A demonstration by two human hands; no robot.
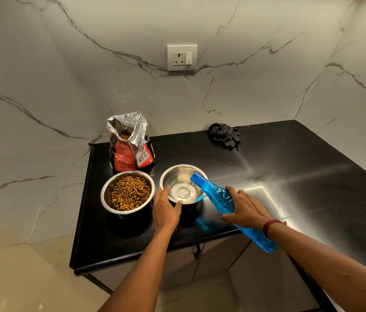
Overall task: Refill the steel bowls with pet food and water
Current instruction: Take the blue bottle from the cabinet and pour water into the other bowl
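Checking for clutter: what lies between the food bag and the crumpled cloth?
Nothing; the head view shows bare black counter between the food bag and the cloth.

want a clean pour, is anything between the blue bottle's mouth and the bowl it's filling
Nothing visible does. The blue bottle, gripped by the right hand, is tilted with its mouth over the right side of the water bowl, and a thin stream drops straight in. The left hand holds the near-left rim, clear of the stream.
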